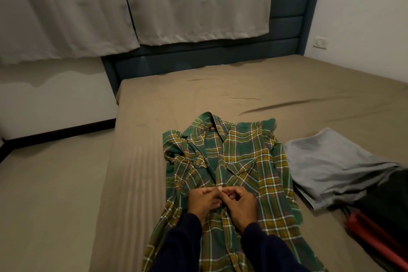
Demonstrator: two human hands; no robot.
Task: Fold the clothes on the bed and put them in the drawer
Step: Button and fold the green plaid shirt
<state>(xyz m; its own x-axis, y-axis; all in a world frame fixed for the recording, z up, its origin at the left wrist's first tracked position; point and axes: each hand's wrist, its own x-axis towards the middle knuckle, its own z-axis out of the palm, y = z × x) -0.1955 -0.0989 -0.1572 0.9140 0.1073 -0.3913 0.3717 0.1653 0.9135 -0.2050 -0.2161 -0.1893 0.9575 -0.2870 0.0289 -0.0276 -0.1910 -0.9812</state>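
Both hands meet at the front placket of the plaid shirt point(238, 161): left hand point(204, 202) and right hand point(240, 204) each pinch the fabric with curled fingers. The shirt lies front-up on the bed point(220, 95), collar away. Folded grey garment point(331, 168) just right; bare sheet beyond, curtains point(132, 6) behind.

Home bedroom, bed point(220, 95) with padded headboard point(284, 35), drawn curtains point(132, 2), wall socket point(320, 43)

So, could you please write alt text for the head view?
Both hands, left hand and right hand, pinch the front placket of a green and yellow plaid shirt lying on a tan-sheeted bed; a folded grey garment lies beside it.
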